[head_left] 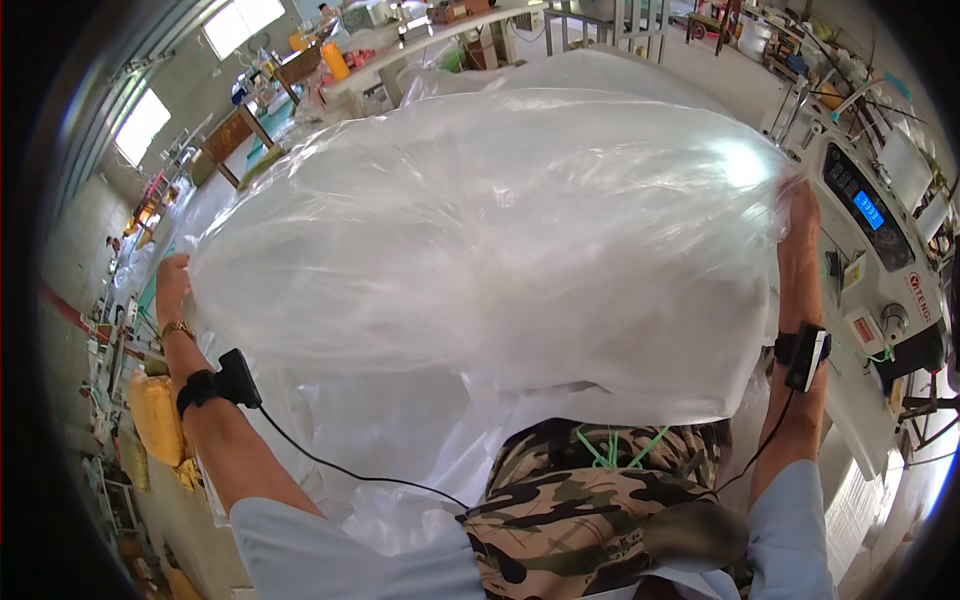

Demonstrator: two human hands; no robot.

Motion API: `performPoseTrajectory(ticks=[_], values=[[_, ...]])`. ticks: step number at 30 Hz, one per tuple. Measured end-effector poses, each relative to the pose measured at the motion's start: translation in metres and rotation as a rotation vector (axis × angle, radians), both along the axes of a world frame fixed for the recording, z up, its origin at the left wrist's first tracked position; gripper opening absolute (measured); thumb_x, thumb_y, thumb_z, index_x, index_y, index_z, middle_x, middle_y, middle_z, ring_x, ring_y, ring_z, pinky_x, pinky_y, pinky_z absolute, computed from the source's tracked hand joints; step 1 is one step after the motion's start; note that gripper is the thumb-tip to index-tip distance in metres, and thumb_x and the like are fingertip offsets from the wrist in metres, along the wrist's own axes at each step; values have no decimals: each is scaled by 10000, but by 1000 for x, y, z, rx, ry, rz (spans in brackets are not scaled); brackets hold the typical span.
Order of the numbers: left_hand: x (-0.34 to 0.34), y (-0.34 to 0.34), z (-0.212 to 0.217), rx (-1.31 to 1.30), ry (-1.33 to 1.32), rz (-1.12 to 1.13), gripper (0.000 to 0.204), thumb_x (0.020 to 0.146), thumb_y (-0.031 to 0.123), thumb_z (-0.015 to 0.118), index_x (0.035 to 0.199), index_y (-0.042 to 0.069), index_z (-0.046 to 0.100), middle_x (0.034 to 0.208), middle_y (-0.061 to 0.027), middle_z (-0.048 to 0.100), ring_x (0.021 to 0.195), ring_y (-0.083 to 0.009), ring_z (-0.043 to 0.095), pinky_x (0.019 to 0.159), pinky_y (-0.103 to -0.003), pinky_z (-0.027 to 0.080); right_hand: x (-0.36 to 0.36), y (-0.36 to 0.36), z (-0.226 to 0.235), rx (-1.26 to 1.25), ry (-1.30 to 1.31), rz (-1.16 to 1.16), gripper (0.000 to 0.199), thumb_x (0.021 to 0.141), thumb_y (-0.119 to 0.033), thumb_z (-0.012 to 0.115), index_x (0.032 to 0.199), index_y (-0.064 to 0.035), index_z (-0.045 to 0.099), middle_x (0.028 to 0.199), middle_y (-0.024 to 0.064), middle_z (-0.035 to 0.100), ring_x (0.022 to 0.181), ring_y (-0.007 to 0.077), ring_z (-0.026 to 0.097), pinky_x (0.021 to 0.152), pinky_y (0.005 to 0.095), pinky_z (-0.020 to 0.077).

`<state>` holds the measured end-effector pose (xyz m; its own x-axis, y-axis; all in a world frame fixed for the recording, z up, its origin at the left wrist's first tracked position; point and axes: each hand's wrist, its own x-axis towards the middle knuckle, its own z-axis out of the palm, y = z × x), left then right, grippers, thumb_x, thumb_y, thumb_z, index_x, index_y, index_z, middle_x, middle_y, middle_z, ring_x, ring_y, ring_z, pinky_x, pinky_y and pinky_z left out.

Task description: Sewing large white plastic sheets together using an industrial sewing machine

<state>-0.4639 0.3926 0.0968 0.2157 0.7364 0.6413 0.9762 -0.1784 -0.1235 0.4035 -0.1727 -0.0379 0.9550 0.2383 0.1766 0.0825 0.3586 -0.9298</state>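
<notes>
A large sheet of clear plastic film (470, 240), puffed up like a big bag, spans the space between my two arms. My left hand (173, 285) is closed on its left edge, with the fingers partly hidden. At the far right corner, my right hand (800, 205) grips the gathered film, which bunches into creases there. The film's near edge hangs just above my camouflage apron (590, 520). More loose plastic lies below it, to the left of my lap.
A white sewing machine (870, 240) with a lit blue display stands close by my right arm. Far back are a long table (430, 45) with an orange container (335, 62) and a metal rack (610, 30). Yellow sacks (158, 420) lie at the left. Cables run from my wrist straps.
</notes>
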Motion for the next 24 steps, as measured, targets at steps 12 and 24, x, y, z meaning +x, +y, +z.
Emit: performPoseTrajectory(ticks=[12, 24], values=[[337, -420, -133, -921, 409, -1259, 522, 776, 429, 739, 1084, 44, 566, 912, -118, 648, 875, -312, 663, 794, -393, 506, -63, 50, 73, -168, -178, -46, 390, 1033, -296, 420, 1085, 8, 658, 957, 109, 704, 826, 185, 649, 774, 295, 520], [93, -211, -212, -640, 196, -402, 160, 806, 71, 588, 954, 35, 637, 993, -210, 651, 1003, -389, 615, 828, -484, 499, -191, -13, 28, -239, -824, 725, 201, 929, -93, 488, 1014, -58, 667, 758, 92, 632, 678, 185, 607, 641, 339, 498]])
